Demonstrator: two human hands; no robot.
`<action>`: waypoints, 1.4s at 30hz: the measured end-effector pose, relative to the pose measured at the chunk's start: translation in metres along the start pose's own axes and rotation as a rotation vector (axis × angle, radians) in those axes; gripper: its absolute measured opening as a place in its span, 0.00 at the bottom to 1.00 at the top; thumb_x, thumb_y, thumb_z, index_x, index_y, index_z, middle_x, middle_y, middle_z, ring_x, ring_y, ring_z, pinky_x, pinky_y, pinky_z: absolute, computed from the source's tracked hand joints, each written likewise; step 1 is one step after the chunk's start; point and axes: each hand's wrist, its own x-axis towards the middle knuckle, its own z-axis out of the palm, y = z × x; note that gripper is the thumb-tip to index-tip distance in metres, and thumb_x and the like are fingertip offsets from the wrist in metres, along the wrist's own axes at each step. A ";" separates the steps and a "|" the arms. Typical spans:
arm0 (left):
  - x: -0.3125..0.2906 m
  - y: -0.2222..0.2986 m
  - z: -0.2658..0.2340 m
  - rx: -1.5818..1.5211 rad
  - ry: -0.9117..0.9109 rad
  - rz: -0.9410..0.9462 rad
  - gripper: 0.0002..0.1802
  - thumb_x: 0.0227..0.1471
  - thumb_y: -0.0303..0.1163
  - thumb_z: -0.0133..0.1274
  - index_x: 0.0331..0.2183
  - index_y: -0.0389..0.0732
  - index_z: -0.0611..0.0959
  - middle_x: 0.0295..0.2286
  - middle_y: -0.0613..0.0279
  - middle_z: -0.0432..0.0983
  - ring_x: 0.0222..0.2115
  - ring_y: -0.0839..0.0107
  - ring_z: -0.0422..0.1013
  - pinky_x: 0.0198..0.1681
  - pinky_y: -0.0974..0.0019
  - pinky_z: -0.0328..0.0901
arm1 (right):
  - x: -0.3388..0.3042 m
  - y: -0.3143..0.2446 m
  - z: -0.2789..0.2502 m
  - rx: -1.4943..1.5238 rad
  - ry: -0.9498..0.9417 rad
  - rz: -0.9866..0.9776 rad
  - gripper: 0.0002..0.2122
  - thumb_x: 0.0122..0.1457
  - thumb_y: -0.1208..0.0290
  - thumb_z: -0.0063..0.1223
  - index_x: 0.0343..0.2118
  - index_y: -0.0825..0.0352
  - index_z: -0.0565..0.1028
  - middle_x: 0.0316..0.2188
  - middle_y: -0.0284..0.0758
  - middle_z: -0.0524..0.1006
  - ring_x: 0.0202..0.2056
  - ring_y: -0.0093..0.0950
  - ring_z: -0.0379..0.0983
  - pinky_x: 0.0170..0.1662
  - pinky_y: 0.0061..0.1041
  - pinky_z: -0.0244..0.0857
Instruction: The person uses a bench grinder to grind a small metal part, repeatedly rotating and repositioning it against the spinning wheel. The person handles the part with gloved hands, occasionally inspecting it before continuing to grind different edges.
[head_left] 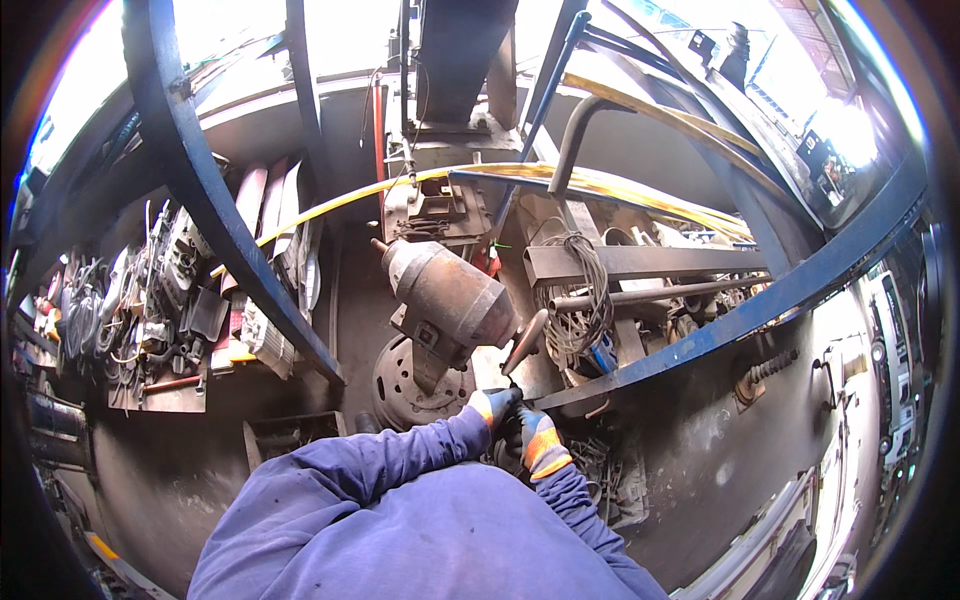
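Fingers [508, 397] of the gloved left hand [494, 404] are bunching beside the right hand [540, 438], likely for steadiness, though I cannot tell what, if anything, they are gripping; the motor's disc [525, 341] is standing just beyond them, while the motor [452, 295] is resting above a round holed base [398, 385], presumably for stability

The motor [458, 298] has rough, rust-stained metal, the garment [440, 510] matt cloth, the beam [690, 340] scuffed blue paint.
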 end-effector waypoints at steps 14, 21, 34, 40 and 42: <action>-0.017 0.019 0.009 0.121 0.000 -0.034 0.11 0.52 0.36 0.56 0.30 0.38 0.85 0.23 0.66 0.77 0.23 0.75 0.71 0.28 0.67 0.68 | 0.017 0.024 0.004 -0.270 0.166 -0.147 0.19 0.67 0.61 0.43 0.46 0.74 0.76 0.38 0.41 0.81 0.37 0.27 0.74 0.41 0.28 0.68; 0.010 -0.010 -0.008 0.615 -0.100 0.366 0.09 0.53 0.30 0.52 0.35 0.40 0.84 0.28 0.62 0.80 0.27 0.73 0.74 0.32 0.67 0.70 | 0.009 0.028 0.001 -0.116 0.133 -0.243 0.15 0.65 0.68 0.43 0.45 0.74 0.76 0.37 0.40 0.80 0.36 0.27 0.74 0.41 0.27 0.68; -0.003 0.000 -0.027 1.318 -0.171 0.989 0.13 0.43 0.27 0.55 0.36 0.42 0.83 0.31 0.54 0.80 0.31 0.60 0.76 0.36 0.61 0.70 | 0.000 0.020 0.007 -0.229 0.148 -0.311 0.16 0.65 0.66 0.46 0.46 0.76 0.75 0.41 0.45 0.80 0.39 0.31 0.74 0.45 0.31 0.69; 0.068 -0.044 -0.025 0.978 -0.125 0.511 0.10 0.54 0.36 0.52 0.35 0.42 0.83 0.27 0.59 0.78 0.26 0.69 0.71 0.32 0.62 0.68 | 0.052 0.084 -0.015 -0.155 0.130 -0.464 0.18 0.66 0.59 0.47 0.43 0.73 0.75 0.33 0.40 0.80 0.34 0.29 0.74 0.40 0.31 0.70; 0.037 -0.035 -0.006 0.369 -0.029 0.189 0.18 0.58 0.44 0.50 0.33 0.39 0.84 0.27 0.60 0.78 0.27 0.67 0.70 0.33 0.59 0.65 | 0.051 0.078 -0.016 -0.431 0.211 -0.494 0.18 0.63 0.57 0.48 0.41 0.70 0.76 0.33 0.46 0.80 0.34 0.38 0.77 0.39 0.37 0.70</action>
